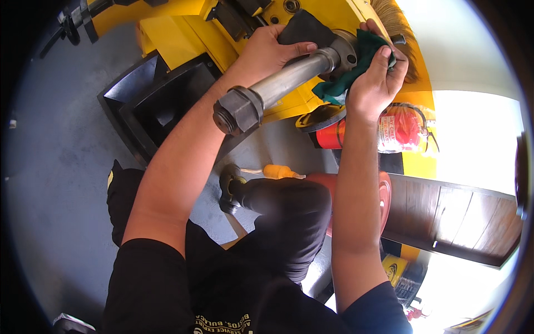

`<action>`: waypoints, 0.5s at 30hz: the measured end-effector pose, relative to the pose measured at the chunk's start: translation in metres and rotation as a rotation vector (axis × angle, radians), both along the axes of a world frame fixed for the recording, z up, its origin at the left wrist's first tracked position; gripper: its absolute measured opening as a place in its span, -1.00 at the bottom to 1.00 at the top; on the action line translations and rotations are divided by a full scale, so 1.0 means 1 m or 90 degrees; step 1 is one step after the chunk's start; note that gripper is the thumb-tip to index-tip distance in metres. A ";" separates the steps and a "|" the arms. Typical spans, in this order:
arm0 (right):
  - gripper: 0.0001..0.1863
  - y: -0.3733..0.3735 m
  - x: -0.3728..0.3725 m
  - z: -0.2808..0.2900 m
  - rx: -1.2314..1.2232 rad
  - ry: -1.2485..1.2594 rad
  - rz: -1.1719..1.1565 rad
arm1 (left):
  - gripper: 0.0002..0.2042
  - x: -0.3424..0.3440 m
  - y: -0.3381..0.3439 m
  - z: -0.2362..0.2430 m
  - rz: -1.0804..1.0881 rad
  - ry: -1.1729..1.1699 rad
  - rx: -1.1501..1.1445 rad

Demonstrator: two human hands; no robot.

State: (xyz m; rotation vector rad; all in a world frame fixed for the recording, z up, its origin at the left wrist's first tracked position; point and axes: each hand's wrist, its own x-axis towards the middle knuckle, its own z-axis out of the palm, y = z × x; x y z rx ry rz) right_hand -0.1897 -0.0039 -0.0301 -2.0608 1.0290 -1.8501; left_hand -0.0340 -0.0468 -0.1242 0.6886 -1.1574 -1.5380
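Observation:
A bare metal shaft [292, 79] with a large hex nut [245, 108] on its near end sticks out from a yellow machine [192, 42]. My left hand [264, 53] is closed on a dark, flat sheet [305, 28] beside the shaft's far part; the sheet's exact kind is unclear. My right hand [375, 83] grips a green cloth [335, 89] that is bunched against the round flange [346, 49] at the shaft's base. Some right fingers are hidden behind the cloth and the yellow edge.
A black tray [161, 108] is under the machine at left. Brush bristles [392, 25] line the yellow edge at right. Below them are a red fire extinguisher [397, 131] and a wooden panel [461, 214]. An orange-handled tool [278, 171] is near my leg.

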 end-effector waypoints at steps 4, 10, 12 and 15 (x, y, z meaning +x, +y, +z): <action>-0.85 -0.004 -0.001 -0.001 0.000 -0.007 0.007 | -0.54 -0.001 -0.017 0.017 0.123 -0.081 -0.174; -0.86 -0.004 -0.003 -0.003 0.001 -0.020 0.016 | -0.56 -0.008 -0.014 0.000 0.056 0.027 -0.112; -0.87 -0.007 -0.007 -0.003 -0.022 0.047 -0.016 | -0.57 -0.004 -0.027 0.014 0.082 0.057 -0.204; -0.89 -0.006 0.002 -0.001 -0.017 0.030 -0.021 | -0.55 -0.003 -0.030 0.020 0.232 0.049 -0.380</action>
